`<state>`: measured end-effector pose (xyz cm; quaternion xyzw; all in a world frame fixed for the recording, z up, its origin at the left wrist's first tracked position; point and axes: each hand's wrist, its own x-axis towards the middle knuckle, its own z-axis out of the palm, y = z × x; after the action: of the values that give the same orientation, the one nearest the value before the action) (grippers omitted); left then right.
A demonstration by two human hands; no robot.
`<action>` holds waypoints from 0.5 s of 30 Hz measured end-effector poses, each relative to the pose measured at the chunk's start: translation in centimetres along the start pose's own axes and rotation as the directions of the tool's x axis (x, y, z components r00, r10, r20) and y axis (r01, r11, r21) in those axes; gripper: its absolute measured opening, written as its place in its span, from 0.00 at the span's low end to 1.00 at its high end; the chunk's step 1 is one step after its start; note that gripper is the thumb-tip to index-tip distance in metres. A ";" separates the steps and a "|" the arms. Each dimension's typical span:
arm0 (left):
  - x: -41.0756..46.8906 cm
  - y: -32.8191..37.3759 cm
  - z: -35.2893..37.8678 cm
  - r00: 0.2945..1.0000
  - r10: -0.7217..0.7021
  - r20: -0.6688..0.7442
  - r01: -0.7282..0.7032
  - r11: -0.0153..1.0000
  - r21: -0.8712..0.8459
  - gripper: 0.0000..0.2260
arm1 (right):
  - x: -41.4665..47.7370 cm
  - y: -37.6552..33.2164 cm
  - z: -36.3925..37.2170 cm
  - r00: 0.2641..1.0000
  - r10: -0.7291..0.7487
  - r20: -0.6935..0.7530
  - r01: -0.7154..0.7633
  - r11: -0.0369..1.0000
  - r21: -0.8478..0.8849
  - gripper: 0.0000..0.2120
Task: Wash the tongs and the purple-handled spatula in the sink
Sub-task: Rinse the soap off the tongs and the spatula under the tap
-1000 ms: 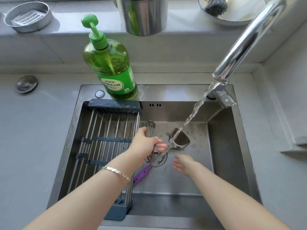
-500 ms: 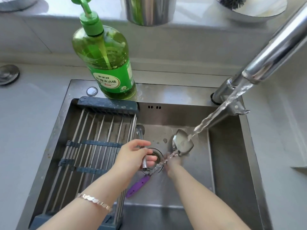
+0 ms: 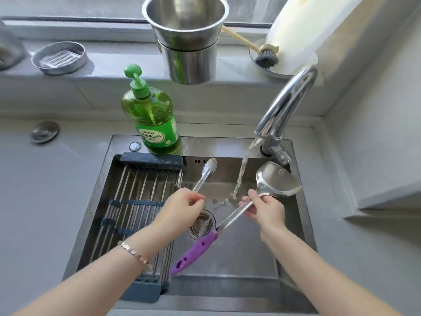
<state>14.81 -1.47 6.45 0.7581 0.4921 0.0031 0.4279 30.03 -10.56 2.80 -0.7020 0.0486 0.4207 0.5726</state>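
Note:
My left hand [image 3: 182, 208] grips the steel tongs [image 3: 206, 173] over the sink [image 3: 246, 254]; their tips point up toward the back wall. My right hand [image 3: 265, 208] holds the metal shaft of the purple-handled spatula [image 3: 193, 253], fingers curled round it near the blade. The shiny blade [image 3: 276, 179] is raised to the right of the water stream, and the purple handle hangs down left over the drain [image 3: 202, 224]. Water from the faucet [image 3: 284, 110] falls between my two hands.
A roll-up drying rack [image 3: 134, 201] covers the sink's left half. A green dish soap bottle [image 3: 152, 119] stands on the back rim. On the ledge behind are a steel utensil holder [image 3: 189, 42], a soap dish [image 3: 59, 58] and a dish brush [image 3: 265, 55].
My right hand has taken hold of the spatula shaft and lifted the blade out of the stream. My left hand has raised the tongs. The camera has pulled back.

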 end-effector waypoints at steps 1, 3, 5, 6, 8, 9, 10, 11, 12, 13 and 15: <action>-0.4 -0.1 -0.5 1.000 0.008 0.028 -0.008 1.000 0.017 0.09 | -0.6 -0.4 -0.1 1.000 0.022 0.010 -0.022 0.999 0.044 0.09; -0.9 -0.5 -1.3 0.990 -0.037 0.135 0.032 0.999 0.042 0.11 | -1.2 -0.9 -0.2 0.996 0.087 0.027 -0.090 0.984 0.156 0.08; -1.5 -0.7 -2.3 0.942 -0.137 0.308 0.143 0.990 0.002 0.22 | -1.4 -1.1 0.1 0.989 0.138 0.050 -0.146 0.958 0.247 0.07; -1.7 -0.6 -3.0 0.899 -0.179 0.401 0.200 0.980 -0.012 0.26 | -1.4 -1.2 0.3 0.986 0.154 0.058 -0.164 0.951 0.262 0.06; -1.9 -0.8 -3.9 0.822 -0.212 0.528 0.258 0.966 -0.014 0.26 | -1.3 -1.1 0.9 0.981 0.181 0.064 -0.191 0.940 0.283 0.07; -1.9 -0.9 -4.1 0.811 -0.208 0.546 0.248 0.969 0.001 0.23 | -1.2 -1.1 1.2 0.978 0.196 0.067 -0.207 0.928 0.310 0.07; -1.8 -1.2 -4.3 0.818 -0.198 0.541 0.215 0.976 0.032 0.19 | -1.1 -1.1 1.6 0.975 0.211 0.068 -0.221 0.911 0.349 0.07; -1.7 -1.3 -4.3 0.831 -0.179 0.527 0.169 0.983 0.067 0.16 | -1.1 -1.2 2.0 0.971 0.228 0.069 -0.236 0.887 0.396 0.07; -1.6 -1.2 -4.3 0.845 -0.158 0.511 0.126 0.987 0.096 0.13 | -1.0 -1.4 2.3 0.967 0.247 0.068 -0.251 0.857 0.449 0.07; -1.5 -0.9 -4.2 0.858 -0.138 0.495 0.090 0.989 0.119 0.12 | -0.8 -1.5 2.7 0.961 0.265 0.074 -0.265 0.818 0.511 0.07; -1.1 0.3 -3.8 0.892 -0.098 0.441 0.014 0.982 0.190 0.13 | -0.7 -1.7 3.4 0.947 0.293 0.132 -0.308 0.715 0.628 0.07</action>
<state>12.81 0.14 9.52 0.7594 0.4003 -0.2290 0.4589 28.72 -7.45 4.59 -0.4421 0.2961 0.4738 0.7017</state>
